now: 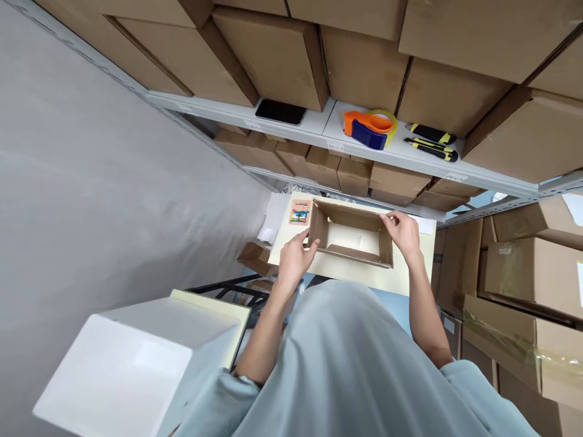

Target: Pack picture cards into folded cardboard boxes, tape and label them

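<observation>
A brown cardboard box (350,216) is on the cream tabletop (339,271) in front of me, its four walls standing up. Through its middle a pale surface shows, so its lower side looks unclosed. My left hand (295,258) grips the left end wall, thumb at the near corner and fingers along the outside. At the far right corner, my right hand (404,233) pinches the wall's top edge. A small card with a colourful picture (300,212) lies just left of the box.
Above the table, a shelf (314,124) bears a black phone (280,112), an orange-and-blue tape dispenser (371,128) and box cutters (430,142) before large cartons. Stacked cartons (510,267) stand at the right. A white bin (122,364) is at lower left, near the grey wall (113,182).
</observation>
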Demonstrator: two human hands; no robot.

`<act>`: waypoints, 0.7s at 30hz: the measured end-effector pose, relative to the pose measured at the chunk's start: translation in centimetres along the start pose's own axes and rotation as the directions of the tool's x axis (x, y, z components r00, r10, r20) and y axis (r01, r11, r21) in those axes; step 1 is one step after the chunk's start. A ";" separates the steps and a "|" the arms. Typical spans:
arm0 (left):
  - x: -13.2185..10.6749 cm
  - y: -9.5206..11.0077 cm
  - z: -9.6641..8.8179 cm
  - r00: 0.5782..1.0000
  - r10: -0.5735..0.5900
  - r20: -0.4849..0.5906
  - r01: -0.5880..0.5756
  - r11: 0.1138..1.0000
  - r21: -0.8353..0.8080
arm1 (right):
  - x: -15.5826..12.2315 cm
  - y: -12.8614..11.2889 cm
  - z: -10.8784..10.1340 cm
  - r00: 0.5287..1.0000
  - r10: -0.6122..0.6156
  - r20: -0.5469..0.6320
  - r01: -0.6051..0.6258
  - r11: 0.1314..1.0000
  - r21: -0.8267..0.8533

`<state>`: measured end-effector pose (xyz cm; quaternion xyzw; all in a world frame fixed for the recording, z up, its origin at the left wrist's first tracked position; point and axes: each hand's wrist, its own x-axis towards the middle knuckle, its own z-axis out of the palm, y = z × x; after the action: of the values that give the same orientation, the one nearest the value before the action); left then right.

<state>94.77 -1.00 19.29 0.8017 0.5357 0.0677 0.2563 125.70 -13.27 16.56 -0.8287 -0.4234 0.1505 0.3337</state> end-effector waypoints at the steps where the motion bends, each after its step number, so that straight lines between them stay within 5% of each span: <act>1: -0.2 0.1 0.0 1.000 0.011 -0.012 -0.011 1.000 0.005 | 0.1 0.2 0.0 0.999 0.032 -0.022 -0.032 0.999 -0.025; 5: -0.4 -0.4 -0.5 0.991 0.134 0.010 -0.134 0.991 -0.012 | 0.6 0.7 -0.1 0.982 0.151 -0.110 -0.165 0.978 -0.127; 10: 0.4 -1.4 -1.2 0.936 0.290 0.198 -0.299 0.954 0.020 | 0.3 -0.2 0.4 0.957 0.243 -0.156 -0.265 0.954 -0.140; 13: 1.1 -1.5 -0.9 0.870 0.381 0.314 -0.401 0.916 0.000 | -0.4 -1.1 1.5 0.942 0.307 -0.132 -0.310 0.951 -0.002; 17: 2.2 -1.7 0.2 0.763 0.506 0.402 -0.479 0.861 -0.173 | -2.0 -1.2 2.4 0.925 0.373 0.068 -0.375 0.878 0.298; 19: 2.8 -2.0 1.0 0.764 0.494 0.414 -0.436 0.869 -0.233 | -3.1 -0.8 2.5 0.932 0.335 0.140 -0.363 0.863 0.352; 21: 3.3 -2.3 1.9 0.828 0.421 0.371 -0.350 0.904 -0.246 | -4.4 -0.5 2.5 0.957 0.257 0.138 -0.288 0.901 0.323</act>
<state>95.01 2.01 16.01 0.8647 0.2879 -0.0092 0.4115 121.44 -15.46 14.90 -0.8019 -0.2859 0.3044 0.4272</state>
